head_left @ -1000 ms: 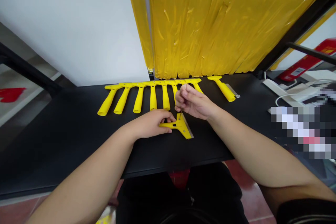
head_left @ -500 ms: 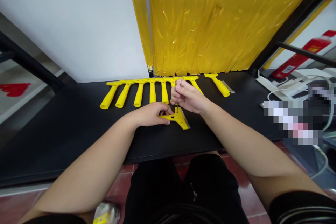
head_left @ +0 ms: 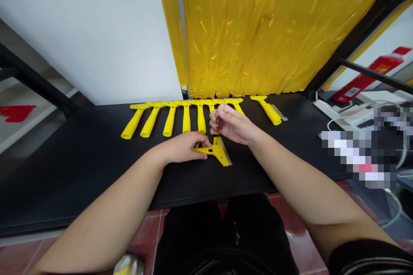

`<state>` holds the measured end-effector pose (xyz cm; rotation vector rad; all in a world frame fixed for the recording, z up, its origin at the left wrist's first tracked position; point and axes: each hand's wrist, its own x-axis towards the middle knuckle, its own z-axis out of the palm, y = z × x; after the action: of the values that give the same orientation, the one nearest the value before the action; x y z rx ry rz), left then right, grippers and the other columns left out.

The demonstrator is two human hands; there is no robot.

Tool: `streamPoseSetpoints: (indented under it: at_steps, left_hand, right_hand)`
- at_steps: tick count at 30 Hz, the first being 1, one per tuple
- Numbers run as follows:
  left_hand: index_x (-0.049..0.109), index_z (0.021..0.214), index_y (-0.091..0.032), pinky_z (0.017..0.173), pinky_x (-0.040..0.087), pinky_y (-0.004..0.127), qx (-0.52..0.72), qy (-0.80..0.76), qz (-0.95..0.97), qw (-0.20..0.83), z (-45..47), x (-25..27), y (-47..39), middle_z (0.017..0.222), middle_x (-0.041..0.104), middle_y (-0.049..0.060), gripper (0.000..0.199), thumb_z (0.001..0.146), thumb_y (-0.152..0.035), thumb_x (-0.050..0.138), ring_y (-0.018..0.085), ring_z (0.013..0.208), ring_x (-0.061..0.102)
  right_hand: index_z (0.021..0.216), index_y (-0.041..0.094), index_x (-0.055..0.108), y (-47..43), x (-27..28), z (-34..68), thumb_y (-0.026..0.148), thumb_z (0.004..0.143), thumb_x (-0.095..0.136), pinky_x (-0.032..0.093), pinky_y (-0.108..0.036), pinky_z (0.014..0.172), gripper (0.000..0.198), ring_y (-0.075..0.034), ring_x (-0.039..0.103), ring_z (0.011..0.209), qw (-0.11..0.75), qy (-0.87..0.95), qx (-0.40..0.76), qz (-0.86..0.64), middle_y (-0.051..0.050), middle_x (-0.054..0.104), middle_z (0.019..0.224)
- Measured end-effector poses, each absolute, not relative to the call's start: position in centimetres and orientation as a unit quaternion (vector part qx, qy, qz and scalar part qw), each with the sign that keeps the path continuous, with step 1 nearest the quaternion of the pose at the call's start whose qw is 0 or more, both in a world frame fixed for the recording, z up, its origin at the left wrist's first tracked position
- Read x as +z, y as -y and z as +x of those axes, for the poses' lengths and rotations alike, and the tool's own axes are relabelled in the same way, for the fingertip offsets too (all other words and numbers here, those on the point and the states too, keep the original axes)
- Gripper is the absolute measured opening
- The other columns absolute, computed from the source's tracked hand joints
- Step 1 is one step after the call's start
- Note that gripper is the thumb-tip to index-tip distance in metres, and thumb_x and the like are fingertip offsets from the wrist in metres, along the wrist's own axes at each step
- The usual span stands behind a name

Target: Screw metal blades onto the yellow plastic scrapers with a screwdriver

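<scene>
Just off the view's centre towards five o'clock, the yellow scraper (head_left: 220,153) is gripped by its handle in the left hand (head_left: 189,146). At its one o'clock, the red-handled screwdriver (head_left: 219,127) is pinched in the right hand (head_left: 234,126), the fingers more opened than half a second ago; regripping between turns is suggested

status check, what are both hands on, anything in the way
Left hand gripping yellow scraper by its handle. Right hand gripping screwdriver, tip at scraper's head. Nothing visibly blocking; scraper row lies beyond the work.
</scene>
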<state>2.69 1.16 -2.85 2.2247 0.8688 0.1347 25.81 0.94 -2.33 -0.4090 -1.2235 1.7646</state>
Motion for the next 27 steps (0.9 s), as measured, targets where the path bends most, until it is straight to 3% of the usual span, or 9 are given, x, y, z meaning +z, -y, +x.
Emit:
streamPoseSetpoints:
  at_steps: [2,7,12,15,18,20,23,27]
  left_hand:
    - [0.073,0.11,-0.021,0.087,0.049,0.034,0.05,-0.339,0.865,0.367,2.74,-2.59,-1.03,0.113,0.073,0.005,0.029,0.086,-0.038,0.077,0.023,0.099,0.066]
    - [0.073,0.106,-0.02,0.08,0.047,0.032,0.043,-0.344,0.866,0.36,2.84,-2.18,-0.9,0.104,0.072,0.004,0.027,0.086,-0.038,0.077,0.021,0.09,0.064]
    - [0.072,0.108,-0.02,0.082,0.048,0.033,0.04,-0.349,0.862,0.366,2.91,-2.1,-0.83,0.107,0.071,0.004,0.028,0.086,-0.037,0.077,0.022,0.093,0.065]
    - [0.073,0.11,-0.02,0.082,0.048,0.033,0.044,-0.346,0.863,0.366,2.92,-2.24,-0.85,0.108,0.072,0.004,0.03,0.086,-0.036,0.077,0.022,0.094,0.065]
    - [0.073,0.111,-0.02,0.081,0.047,0.032,0.045,-0.347,0.863,0.364,2.92,-2.34,-0.88,0.107,0.072,0.005,0.031,0.086,-0.037,0.077,0.022,0.093,0.065]
    - [0.073,0.112,-0.02,0.08,0.047,0.032,0.046,-0.348,0.862,0.365,2.91,-2.34,-0.87,0.106,0.072,0.005,0.032,0.085,-0.038,0.077,0.022,0.092,0.065]
    - [0.073,0.111,-0.02,0.08,0.047,0.032,0.047,-0.35,0.861,0.365,2.89,-2.26,-0.82,0.106,0.072,0.004,0.032,0.085,-0.037,0.078,0.021,0.091,0.064]
    - [0.072,0.109,-0.02,0.08,0.047,0.032,0.045,-0.35,0.865,0.356,2.92,-2.06,-0.74,0.108,0.072,0.005,0.029,0.085,-0.035,0.078,0.022,0.092,0.065]
  right_hand:
    - [0.087,0.02,0.064,-1.14,-2.42,25.92,0.047,0.093,0.079,0.056,-0.033,0.081,0.032,-0.015,0.06,0.082,0.449,0.514,0.71,-0.173,-0.001,0.062,0.088]
    - [0.097,0.022,0.064,-1.11,-2.43,25.98,0.051,0.102,0.066,0.052,-0.03,0.071,0.03,-0.01,0.043,0.056,0.42,0.495,0.747,-0.144,0.008,0.045,0.062]
    - [0.091,0.023,0.057,-0.76,-2.27,25.77,0.04,0.094,0.08,0.053,-0.03,0.075,0.029,-0.012,0.056,0.073,0.449,0.489,0.73,-0.158,0.003,0.059,0.083]
    - [0.086,0.02,0.063,-0.99,-2.32,25.94,0.047,0.095,0.077,0.055,-0.033,0.079,0.032,-0.015,0.059,0.08,0.453,0.514,0.708,-0.171,0.0,0.062,0.087]
    - [0.089,0.021,0.064,-1.08,-2.26,26.09,0.051,0.1,0.068,0.054,-0.032,0.073,0.033,-0.012,0.046,0.06,0.437,0.512,0.72,-0.171,0.006,0.049,0.067]
    - [0.096,0.024,0.059,-0.93,-2.14,26.07,0.052,0.102,0.065,0.052,-0.031,0.071,0.029,-0.011,0.038,0.055,0.437,0.494,0.732,-0.172,0.009,0.042,0.063]
    - [0.095,0.026,0.052,-0.72,-2.0,25.92,0.046,0.097,0.074,0.051,-0.029,0.072,0.03,-0.012,0.046,0.063,0.452,0.482,0.728,-0.183,0.007,0.051,0.075]
    - [0.088,0.022,0.057,-0.95,-2.26,25.89,0.047,0.092,0.079,0.054,-0.032,0.078,0.033,-0.015,0.059,0.08,0.457,0.501,0.712,-0.184,0.001,0.061,0.089]
